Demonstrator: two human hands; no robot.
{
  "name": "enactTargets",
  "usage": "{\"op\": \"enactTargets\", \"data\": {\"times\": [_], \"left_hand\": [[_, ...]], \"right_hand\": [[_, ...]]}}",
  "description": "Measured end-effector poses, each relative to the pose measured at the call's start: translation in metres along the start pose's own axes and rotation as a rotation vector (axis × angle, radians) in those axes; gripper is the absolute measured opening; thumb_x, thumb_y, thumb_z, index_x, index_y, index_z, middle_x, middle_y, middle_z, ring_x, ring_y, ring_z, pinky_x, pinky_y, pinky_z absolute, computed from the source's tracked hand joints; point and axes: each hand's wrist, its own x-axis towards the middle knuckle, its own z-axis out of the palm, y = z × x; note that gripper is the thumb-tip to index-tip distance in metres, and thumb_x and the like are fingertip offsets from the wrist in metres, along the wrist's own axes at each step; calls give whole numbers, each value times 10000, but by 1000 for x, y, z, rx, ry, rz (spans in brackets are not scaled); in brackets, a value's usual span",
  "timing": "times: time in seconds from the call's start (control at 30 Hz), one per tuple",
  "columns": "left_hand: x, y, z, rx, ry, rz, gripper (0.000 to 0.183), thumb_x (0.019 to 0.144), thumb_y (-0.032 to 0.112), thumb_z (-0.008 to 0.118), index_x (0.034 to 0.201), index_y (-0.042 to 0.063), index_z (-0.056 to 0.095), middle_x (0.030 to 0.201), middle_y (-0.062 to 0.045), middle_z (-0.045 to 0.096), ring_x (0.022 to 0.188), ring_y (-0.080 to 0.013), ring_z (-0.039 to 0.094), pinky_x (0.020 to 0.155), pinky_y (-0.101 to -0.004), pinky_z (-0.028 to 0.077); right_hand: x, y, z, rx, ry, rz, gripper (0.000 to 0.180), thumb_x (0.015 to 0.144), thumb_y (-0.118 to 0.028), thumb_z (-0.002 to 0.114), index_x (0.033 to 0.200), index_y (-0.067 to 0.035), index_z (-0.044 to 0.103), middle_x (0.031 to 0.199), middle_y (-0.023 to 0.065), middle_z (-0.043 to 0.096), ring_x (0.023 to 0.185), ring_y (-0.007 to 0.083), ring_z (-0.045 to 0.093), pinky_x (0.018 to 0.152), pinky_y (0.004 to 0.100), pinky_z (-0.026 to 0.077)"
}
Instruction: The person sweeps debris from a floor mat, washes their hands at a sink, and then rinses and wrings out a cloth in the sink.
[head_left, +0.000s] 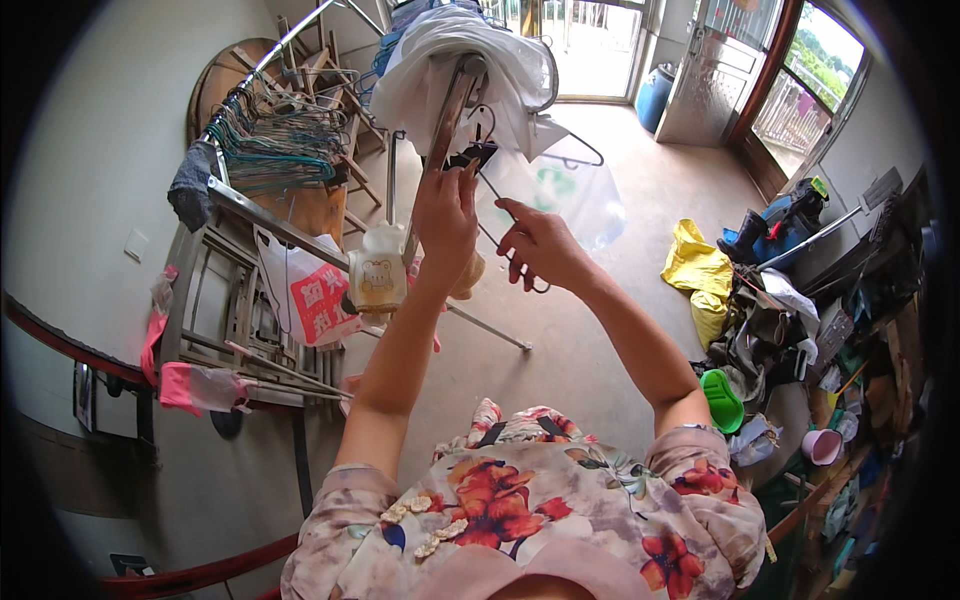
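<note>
Both hands are raised in front of me at a metal clothes rack. My right hand (544, 244) grips a dark wire clothes hanger (491, 187), its fingers curled round the wire. At the hanger's other end is my left hand (448, 217), thumb and fingers pinched together beside the rack's metal bar (452, 112). A small dark piece (480, 155) shows just above the left fingertips; what it is cannot be made out. White cloth (442, 64) drapes over the bar's far end. Another dark hanger (581, 154) hangs beyond, near a translucent plastic bag (577, 199).
Many hangers (277, 142) crowd a rail at left. A printed plastic bag (319, 292) and a small towel with a bear design (377, 274) hang below. At right lie a yellow bag (697, 262), a green basin (721, 401) and piled clutter. A metal door (701, 90) stands ajar.
</note>
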Motion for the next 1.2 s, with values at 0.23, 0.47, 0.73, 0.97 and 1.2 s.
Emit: {"op": "enactTargets", "data": {"times": [0.23, 0.47, 0.73, 0.97, 1.2], "left_hand": [[9, 8, 7, -443, 5, -139, 116, 842, 108, 608, 824, 24, 530, 696, -130, 535, 619, -298, 540, 572, -380, 424], [-1, 20, -19, -244, 58, 154, 99, 831, 78, 628, 860, 34, 545, 802, -96, 521, 657, -247, 547, 586, -330, 448], [-16, 21, -34, -177, 34, 127, 87, 845, 87, 586, 899, 36, 540, 793, -112, 526, 662, -316, 577, 580, -384, 456], [-51, -24, -29, -562, -305, -648, 187, 859, 177, 608, 826, -7, 617, 720, -48, 605, 634, -109, 517, 586, -262, 422], [-45, -22, -41, -948, -496, -989, 180, 907, 170, 528, 910, 15, 619, 810, -20, 598, 713, -85, 538, 650, -234, 449]], "right_hand": [[-34, -16, -9, -402, 36, -1, 479, 851, 23, 372, 1327, -30, 389, 764, 85, 606, 512, 113, 587, 412, 251, 479], [-64, -26, -20, -504, -24, 223, 528, 818, 9, 353, 1333, -90, 416, 740, 88, 623, 495, 117, 583, 416, 257, 480], [-76, -14, -19, -562, -115, 329, 504, 806, -11, 381, 1302, -78, 446, 752, 152, 607, 508, 176, 590, 452, 312, 498], [-84, -13, -24, -461, -186, 354, 490, 802, 2, 390, 1279, -69, 478, 695, 112, 597, 467, 147, 582, 407, 289, 483], [-81, -25, -26, -540, -208, 322, 505, 774, 27, 389, 1266, -35, 486, 671, 124, 595, 462, 156, 589, 399, 294, 478]]}}
